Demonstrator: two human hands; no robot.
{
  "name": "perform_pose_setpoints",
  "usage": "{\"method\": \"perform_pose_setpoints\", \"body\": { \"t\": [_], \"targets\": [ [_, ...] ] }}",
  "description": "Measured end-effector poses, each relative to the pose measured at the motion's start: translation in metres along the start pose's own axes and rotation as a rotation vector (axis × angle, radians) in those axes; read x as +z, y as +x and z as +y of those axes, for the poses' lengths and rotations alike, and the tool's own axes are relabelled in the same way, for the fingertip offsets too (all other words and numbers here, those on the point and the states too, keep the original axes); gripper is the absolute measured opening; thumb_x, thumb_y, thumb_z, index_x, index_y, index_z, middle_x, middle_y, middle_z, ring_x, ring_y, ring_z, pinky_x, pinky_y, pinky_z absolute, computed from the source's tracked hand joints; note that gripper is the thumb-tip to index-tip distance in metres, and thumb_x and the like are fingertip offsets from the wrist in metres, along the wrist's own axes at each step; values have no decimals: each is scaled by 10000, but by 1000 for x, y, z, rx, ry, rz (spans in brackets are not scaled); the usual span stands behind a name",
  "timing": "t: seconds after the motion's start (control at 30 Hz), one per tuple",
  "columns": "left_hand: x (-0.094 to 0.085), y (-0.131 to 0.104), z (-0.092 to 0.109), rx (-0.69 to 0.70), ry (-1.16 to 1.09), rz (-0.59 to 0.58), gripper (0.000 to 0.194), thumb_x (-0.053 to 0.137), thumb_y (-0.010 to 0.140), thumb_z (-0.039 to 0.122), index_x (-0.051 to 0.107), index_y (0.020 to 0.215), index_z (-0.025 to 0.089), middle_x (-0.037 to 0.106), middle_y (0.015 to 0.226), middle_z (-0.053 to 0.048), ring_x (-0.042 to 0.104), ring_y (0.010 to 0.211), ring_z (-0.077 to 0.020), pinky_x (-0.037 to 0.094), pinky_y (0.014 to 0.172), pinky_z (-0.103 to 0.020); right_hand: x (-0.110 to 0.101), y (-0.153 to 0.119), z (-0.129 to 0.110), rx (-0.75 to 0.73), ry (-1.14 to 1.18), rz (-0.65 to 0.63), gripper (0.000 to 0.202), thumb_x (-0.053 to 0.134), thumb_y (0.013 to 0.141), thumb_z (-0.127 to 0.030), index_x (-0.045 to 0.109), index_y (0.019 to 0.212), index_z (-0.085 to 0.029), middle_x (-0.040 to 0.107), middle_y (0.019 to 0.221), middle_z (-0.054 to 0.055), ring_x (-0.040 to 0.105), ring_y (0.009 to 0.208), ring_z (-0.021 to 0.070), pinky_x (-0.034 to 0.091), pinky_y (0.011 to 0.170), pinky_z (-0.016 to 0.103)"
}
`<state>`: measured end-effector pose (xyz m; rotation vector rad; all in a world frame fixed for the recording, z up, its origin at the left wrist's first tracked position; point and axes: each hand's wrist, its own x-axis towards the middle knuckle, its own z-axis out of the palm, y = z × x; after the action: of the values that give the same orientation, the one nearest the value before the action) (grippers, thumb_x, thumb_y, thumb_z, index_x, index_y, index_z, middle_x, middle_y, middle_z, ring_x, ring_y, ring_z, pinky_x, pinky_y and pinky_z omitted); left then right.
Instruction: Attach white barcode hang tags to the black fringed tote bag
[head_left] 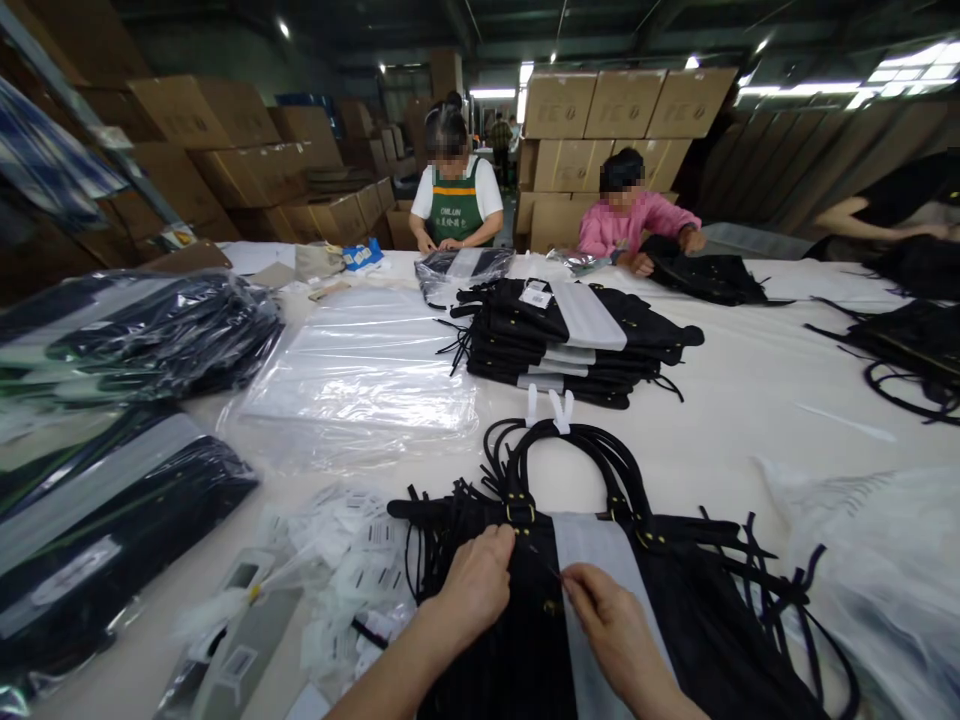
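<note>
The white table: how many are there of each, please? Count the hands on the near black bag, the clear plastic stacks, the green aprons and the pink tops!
Hands on the near black bag: 2, the left hand and the right hand
Clear plastic stack: 1
Green apron: 1
Pink top: 1
Total: 5

- "where can a hand pass?"
- "over bare white tabletop (731, 405), right of the stacked bags (517, 322)."
- "and straight ahead?"
- "the looped handles (628, 470) block it (white wraps (561, 412) poke up too), and crumpled plastic (885, 540) crowds the near right."
</note>
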<state>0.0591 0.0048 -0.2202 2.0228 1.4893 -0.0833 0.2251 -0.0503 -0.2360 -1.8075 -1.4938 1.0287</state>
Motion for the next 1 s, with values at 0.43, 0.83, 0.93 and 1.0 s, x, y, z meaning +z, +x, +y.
{"method": "perform_pose_setpoints", "body": {
  "t": [0.43,0.83,0.93,1.0],
  "targets": [
    [-8,6,10,-3,102,-316,74,560,635,162,619,680,164,646,684,-51,603,664,-204,434,570,-270,-7,-9,11,161,241,87,324,486,746,-483,613,829,-197,551,616,0,478,496,127,401,482,237],
    [-20,54,-12,-62,78,129,292,394,685,73,663,760,159,591,878,-106,526,896,-256,405,775,-400,4,38,-18,-13,39,14,232,455,716,-378,616,680,-215,631,618,25,556,586,182,400,572,283],
    [-12,62,-18,-56,-20,113,308,440,651,69,672,801,203,612,899,-49,532,917,-208,409,808,-347,7,44,-18,-11,29,13,216,455,704,-353,615,656,-217,630,604,21,555,570,179,395,553,281],
    [-9,65,-24,-23,-89,101,333,464,645,67,660,867,220,611,976,-5,536,919,-146,416,808,-258,12,49,-16,4,52,-5,215,449,708,-350,610,663,-214,607,576,11,537,534,165,387,523,271]
  ]
}}
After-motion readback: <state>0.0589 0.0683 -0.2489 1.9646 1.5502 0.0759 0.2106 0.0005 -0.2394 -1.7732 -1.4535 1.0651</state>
